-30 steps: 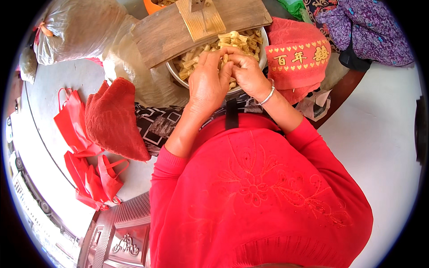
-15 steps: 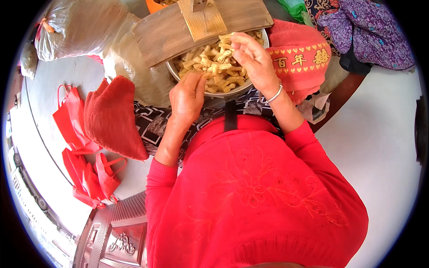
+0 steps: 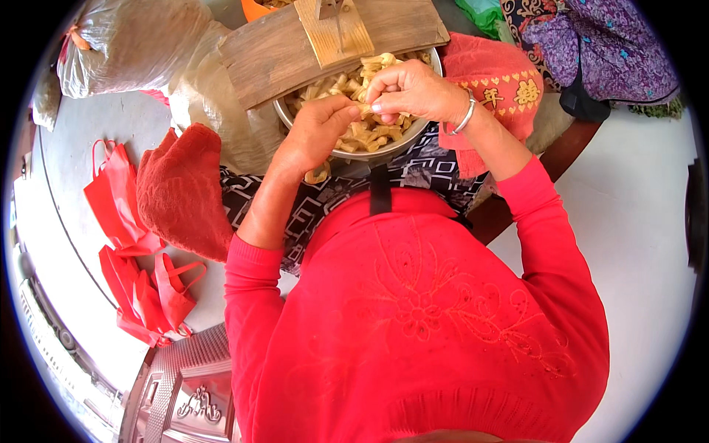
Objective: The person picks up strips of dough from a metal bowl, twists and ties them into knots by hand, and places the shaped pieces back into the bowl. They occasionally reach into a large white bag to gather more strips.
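Observation:
Over a round metal basin (image 3: 384,153) on my lap, both hands pinch a yellowish strip (image 3: 365,108) between their fingertips. My left hand (image 3: 316,131) is closed, and a looped yellowish piece (image 3: 318,174) shows beneath it, outside the rim. My right hand (image 3: 421,92), with a silver bangle on the wrist, meets it from the other side with thumb and forefinger together. Pale yellow, knotted strips (image 3: 325,92) fill the basin. A wooden board (image 3: 258,63) with a lighter block (image 3: 340,37) and a thin metal upright lies across the basin's far side.
Red cloths lie left (image 3: 181,192) and right (image 3: 480,66) of the basin. Filled plastic sacks (image 3: 133,44) stand at the far left, and red bags (image 3: 118,203) lie on the floor. An orange container (image 3: 257,9) is behind the board; purple patterned fabric (image 3: 605,52) lies far right.
My hands have come together over the basin, the right moving left and closing to a pinch. A strip is now held between them, and a looped piece shows below my left hand.

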`<state>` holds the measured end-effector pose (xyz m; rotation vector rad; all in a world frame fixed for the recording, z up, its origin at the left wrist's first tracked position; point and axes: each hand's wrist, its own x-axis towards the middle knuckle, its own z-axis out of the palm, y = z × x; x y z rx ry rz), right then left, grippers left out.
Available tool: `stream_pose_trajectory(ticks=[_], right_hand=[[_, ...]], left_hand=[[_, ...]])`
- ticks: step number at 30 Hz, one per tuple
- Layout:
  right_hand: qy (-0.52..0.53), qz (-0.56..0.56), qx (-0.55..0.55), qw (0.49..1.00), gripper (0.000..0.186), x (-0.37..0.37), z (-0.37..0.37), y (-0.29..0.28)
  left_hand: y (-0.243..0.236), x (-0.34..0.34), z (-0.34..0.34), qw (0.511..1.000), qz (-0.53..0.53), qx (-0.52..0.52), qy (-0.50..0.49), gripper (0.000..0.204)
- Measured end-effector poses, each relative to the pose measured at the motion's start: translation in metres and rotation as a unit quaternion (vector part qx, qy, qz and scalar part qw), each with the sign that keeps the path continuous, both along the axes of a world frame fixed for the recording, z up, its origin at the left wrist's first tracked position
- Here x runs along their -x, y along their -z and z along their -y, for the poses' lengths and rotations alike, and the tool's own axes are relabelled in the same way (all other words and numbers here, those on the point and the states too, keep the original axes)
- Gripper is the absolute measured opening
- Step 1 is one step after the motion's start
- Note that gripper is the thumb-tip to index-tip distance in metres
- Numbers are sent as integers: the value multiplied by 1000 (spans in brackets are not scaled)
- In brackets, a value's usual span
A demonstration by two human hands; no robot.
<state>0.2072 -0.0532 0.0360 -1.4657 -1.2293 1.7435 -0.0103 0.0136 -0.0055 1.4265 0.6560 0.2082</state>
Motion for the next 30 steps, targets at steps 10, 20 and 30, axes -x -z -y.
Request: stream_pose_trajectory(ticks=[10,20,30], right_hand=[[41,92,-18,995,25,1,11,-9],[-88,288,-272,914,15,-11,25,-13],[135,226,-219,940,14,-21,-29,6]], left_hand=[[2,3,-6,994,17,107,-29,25],[-2,11,-15,993,-12,114,22,23],[1,-27,-68,982,70,90,-151,11]])
